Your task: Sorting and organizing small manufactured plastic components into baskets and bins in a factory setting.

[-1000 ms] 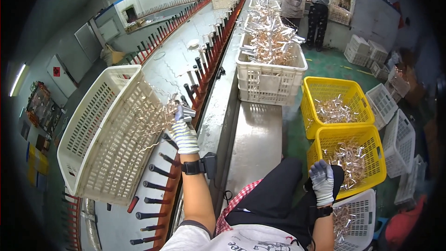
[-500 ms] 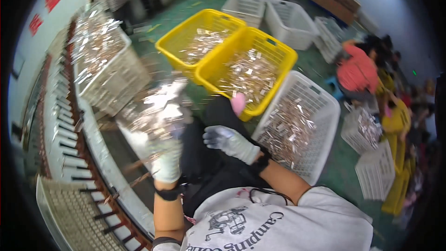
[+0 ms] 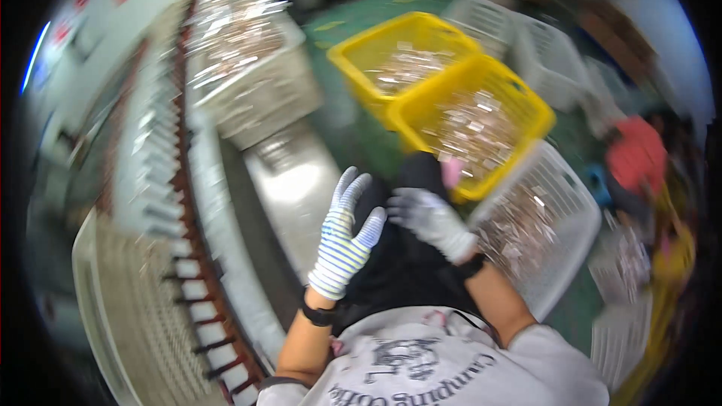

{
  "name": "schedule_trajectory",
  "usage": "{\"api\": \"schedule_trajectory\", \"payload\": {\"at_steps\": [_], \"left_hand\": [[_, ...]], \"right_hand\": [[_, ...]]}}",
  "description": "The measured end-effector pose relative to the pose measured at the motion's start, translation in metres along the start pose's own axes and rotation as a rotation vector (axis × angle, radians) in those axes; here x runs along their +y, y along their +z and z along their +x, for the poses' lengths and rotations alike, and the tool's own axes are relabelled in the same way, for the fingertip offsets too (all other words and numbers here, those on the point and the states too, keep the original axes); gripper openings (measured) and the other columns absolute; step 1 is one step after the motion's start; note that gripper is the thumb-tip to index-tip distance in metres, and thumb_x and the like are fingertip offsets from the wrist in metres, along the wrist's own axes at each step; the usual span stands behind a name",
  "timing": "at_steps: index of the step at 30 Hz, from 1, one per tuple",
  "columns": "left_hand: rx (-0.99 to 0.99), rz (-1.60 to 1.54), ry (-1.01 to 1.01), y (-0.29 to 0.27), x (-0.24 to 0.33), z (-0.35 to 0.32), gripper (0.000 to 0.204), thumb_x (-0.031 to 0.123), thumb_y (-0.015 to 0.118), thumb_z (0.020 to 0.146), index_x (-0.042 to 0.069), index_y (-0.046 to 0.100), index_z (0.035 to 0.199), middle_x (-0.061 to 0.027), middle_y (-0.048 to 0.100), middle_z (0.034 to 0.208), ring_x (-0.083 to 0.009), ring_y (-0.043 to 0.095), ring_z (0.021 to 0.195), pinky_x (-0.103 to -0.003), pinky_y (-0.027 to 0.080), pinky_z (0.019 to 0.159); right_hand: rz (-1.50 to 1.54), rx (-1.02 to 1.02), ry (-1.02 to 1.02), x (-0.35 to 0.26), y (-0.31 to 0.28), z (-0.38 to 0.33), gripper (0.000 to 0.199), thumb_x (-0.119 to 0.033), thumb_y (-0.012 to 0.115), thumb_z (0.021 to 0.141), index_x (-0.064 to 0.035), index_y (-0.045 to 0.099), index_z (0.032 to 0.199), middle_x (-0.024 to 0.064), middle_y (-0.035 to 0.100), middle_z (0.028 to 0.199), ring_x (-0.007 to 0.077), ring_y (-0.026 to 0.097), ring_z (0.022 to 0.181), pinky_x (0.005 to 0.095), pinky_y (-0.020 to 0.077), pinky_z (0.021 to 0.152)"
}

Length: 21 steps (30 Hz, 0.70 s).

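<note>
Two hands, apart from each other, nothing visible in either. Left hand (image 3: 346,239) spread open over my lap, fingers up and away from me, thumb out to the right. Right hand (image 3: 435,223) just beside it, loosely open, fingers toward the left one; blurred.

Delta vs half a second ago: left had a bunch of shiny metal pieces, now it's clear of them — can't tell where that bunch lies. View swung too; the baskets show further right.

Nearest metal pieces (image 3: 519,229) are heaped in the white crate (image 3: 571,252), right of my right hand. They point every which way — no shared long axis. Crate's own long axis runs lower left to upper right.

Beyond: nearer yellow basket (image 3: 523,90), more pieces inside, pink item (image 3: 451,171) at its near edge. Left of my legs, steel surface (image 3: 293,180), bare near me, heaped crate (image 3: 267,98) at its far end.
</note>
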State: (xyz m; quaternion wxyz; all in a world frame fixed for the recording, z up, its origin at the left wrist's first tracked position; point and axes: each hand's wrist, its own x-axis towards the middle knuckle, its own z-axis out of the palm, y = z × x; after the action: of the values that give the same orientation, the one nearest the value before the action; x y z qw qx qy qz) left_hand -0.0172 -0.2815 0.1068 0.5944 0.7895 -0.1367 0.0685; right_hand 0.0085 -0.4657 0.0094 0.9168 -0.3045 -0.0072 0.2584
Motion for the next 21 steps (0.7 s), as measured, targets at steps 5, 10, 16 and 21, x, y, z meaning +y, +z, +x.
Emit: {"api": "schedule_trajectory", "payload": {"at_steps": [5,10,16,21], "left_hand": [[0.832,0.294,-0.069,-0.084,-0.017,-0.044,0.065,0.008,0.056,0.080,-0.001,0.022,0.135,-0.0174,0.022,0.140,-0.0286,0.026,0.128,-0.036,0.022,0.105],[1.229,0.234,-0.118,-0.138,-0.035,-0.091,0.067,0.005,0.047,0.084,0.001,0.009,0.138,-0.0169,0.012,0.144,-0.0259,0.016,0.132,-0.034,0.014,0.108],[1.505,0.721,-0.236,-0.185,-0.044,-0.119,0.056,0.014,0.047,0.086,-0.004,0.023,0.134,-0.0200,0.026,0.137,-0.0280,0.027,0.127,-0.034,0.018,0.105],[1.550,0.338,-0.054,-0.214,-0.009,-0.119,0.036,0.020,0.047,0.091,-0.004,0.047,0.118,-0.0119,0.055,0.112,-0.0179,0.050,0.100,-0.029,0.036,0.089]], "right_hand": [[0.136,0.020,-0.052,-0.019,-0.017,0.034,0.033,-0.028,0.044,0.090,-0.0033,0.054,0.110,0.0124,0.060,0.102,0.0264,0.058,0.095,0.0418,0.0449,0.088],[0.134,0.030,0.024,-0.003,-0.038,0.069,0.035,-0.030,0.042,0.092,-0.0045,0.053,0.113,0.0112,0.060,0.105,0.0250,0.058,0.096,0.0396,0.0468,0.086],[0.089,0.032,-0.023,-0.004,-0.036,0.068,0.035,-0.030,0.042,0.092,-0.0047,0.053,0.113,0.0101,0.060,0.105,0.0243,0.058,0.096,0.0395,0.0469,0.087],[0.126,0.019,-0.022,-0.010,-0.040,0.071,0.034,-0.030,0.042,0.092,-0.0044,0.055,0.111,0.0100,0.060,0.106,0.0243,0.058,0.096,0.0397,0.0473,0.086]]}}
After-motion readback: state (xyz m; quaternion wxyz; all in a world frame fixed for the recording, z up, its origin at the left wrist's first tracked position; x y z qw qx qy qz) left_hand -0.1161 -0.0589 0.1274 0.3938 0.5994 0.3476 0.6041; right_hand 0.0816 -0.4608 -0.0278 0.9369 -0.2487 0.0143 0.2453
